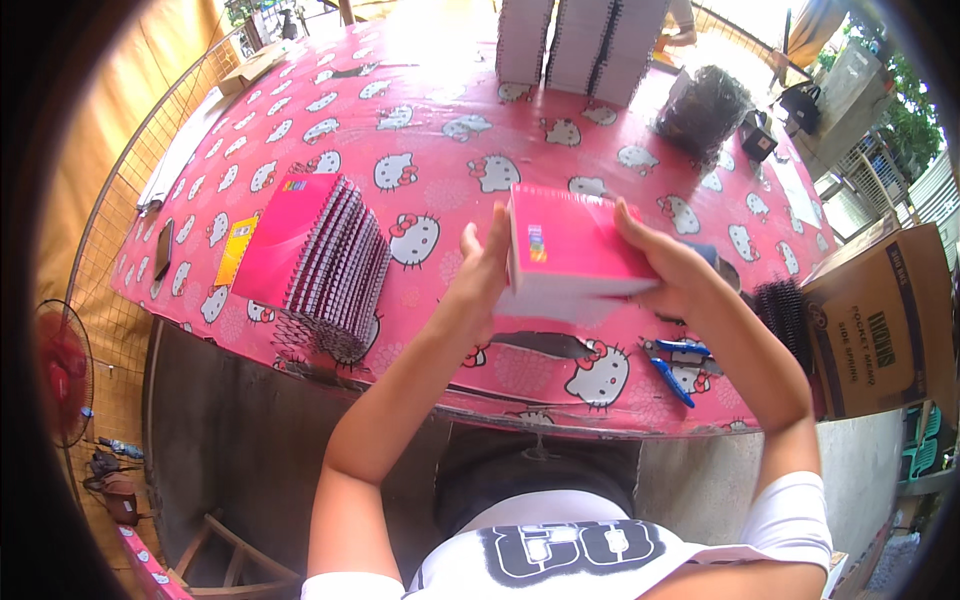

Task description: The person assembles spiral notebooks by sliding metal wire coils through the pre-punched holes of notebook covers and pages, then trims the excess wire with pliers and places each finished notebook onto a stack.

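A thick stack of pink-covered memo pads [575, 240] is held above the table between my two hands. My left hand [486, 268] presses flat along the left side of the stack. From the right, my right hand [668, 262] grips it, fingertips at the upper corner and the palm along the edge. The underside of the stack is blurred. To the left stands a pile of spiral-bound pink notebooks [318, 250], their dark coils facing right. Blue-handled pliers [678, 372] lie near the table's front edge, below my right forearm.
The pink patterned tablecloth [450, 140] covers the table. Tall notebook stacks [575, 50] and a black plastic-wrapped bundle [705, 108] stand at the back. Black binding coils [783, 312] and a cardboard box [880, 325] are at right. A yellow card [235, 250] and phone [164, 250] lie left.
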The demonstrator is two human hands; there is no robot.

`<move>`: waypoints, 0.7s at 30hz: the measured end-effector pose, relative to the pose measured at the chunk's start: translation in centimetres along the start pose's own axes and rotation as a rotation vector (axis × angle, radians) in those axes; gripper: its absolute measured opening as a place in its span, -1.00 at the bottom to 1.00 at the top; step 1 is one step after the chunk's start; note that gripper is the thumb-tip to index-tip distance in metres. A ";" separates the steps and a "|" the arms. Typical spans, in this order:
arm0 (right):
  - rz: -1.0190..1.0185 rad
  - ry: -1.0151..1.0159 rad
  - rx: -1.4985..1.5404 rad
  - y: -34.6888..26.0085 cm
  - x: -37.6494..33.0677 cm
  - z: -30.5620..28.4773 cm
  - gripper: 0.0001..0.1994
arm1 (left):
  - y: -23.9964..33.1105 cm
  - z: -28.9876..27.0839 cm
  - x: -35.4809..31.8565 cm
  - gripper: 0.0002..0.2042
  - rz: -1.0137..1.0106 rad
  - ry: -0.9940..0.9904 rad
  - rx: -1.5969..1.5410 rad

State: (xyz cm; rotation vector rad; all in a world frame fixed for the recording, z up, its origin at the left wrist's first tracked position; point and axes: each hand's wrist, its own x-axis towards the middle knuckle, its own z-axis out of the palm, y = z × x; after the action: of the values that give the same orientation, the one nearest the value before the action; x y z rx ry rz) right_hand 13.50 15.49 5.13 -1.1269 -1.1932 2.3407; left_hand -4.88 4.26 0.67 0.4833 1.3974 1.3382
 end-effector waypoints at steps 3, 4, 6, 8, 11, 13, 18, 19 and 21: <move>0.045 0.015 -0.078 3.4 -1.6 0.8 -0.37 | -2.9 -2.6 -0.9 0.00 -0.060 -0.069 0.018; 0.051 0.020 -0.127 4.1 -1.7 1.0 -0.34 | -4.1 -3.9 -0.4 -0.05 -0.104 -0.093 0.033; 0.053 0.047 -0.119 4.3 -1.8 1.0 -0.31 | -3.1 -4.0 -1.2 -0.06 -0.069 -0.205 0.066; 0.049 0.065 -0.114 4.2 -2.0 1.3 -0.28 | -2.7 -4.2 -1.3 -0.18 0.034 -0.241 0.096; -0.204 0.525 -0.392 3.5 -2.5 2.0 -0.20 | -2.6 -5.6 -2.2 -0.35 0.398 0.247 0.390; -0.874 0.354 -0.902 1.6 -2.9 1.9 -0.30 | -2.3 -6.5 -3.7 -0.42 0.522 0.387 0.358; -1.201 -0.183 -1.802 0.1 -4.3 11.5 -0.70 | -1.2 -6.6 -7.4 -0.51 0.629 0.196 0.099; -1.082 -0.216 -1.911 0.6 -3.6 12.4 -0.69 | -1.4 -7.6 -7.4 -0.55 0.692 0.284 0.194; -0.825 -0.282 -2.126 0.8 -2.0 13.0 -0.68 | -0.8 -7.7 -8.6 -0.58 0.672 0.228 0.109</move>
State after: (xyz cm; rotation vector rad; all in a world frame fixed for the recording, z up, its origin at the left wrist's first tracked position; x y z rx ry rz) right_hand 5.16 6.65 10.13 -0.1718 -3.2413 -0.0631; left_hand -8.44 -6.74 1.74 0.9553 1.5684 1.9025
